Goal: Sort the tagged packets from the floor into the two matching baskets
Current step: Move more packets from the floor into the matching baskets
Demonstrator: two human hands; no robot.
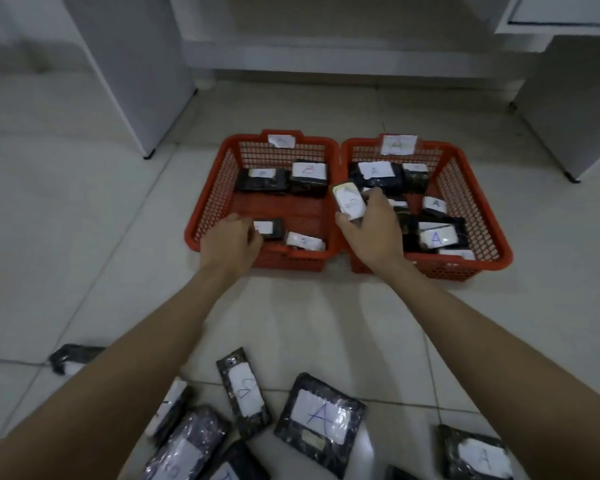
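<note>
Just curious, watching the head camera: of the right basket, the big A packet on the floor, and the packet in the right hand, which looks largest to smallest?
1. Right basket
2. Floor A packet, though it lies nearer the camera, which enlarges it
3. Held packet in the right hand

Two red plastic baskets (326, 202) with open mesh walls sit on glossy pale floor tiles (84, 220); behind the baskets, matt white cabinet panels (136, 64). The packets (319, 420) nearer than the baskets wear shiny, crinkled dark plastic wrap, each with a white paper tag under glossy film
</note>
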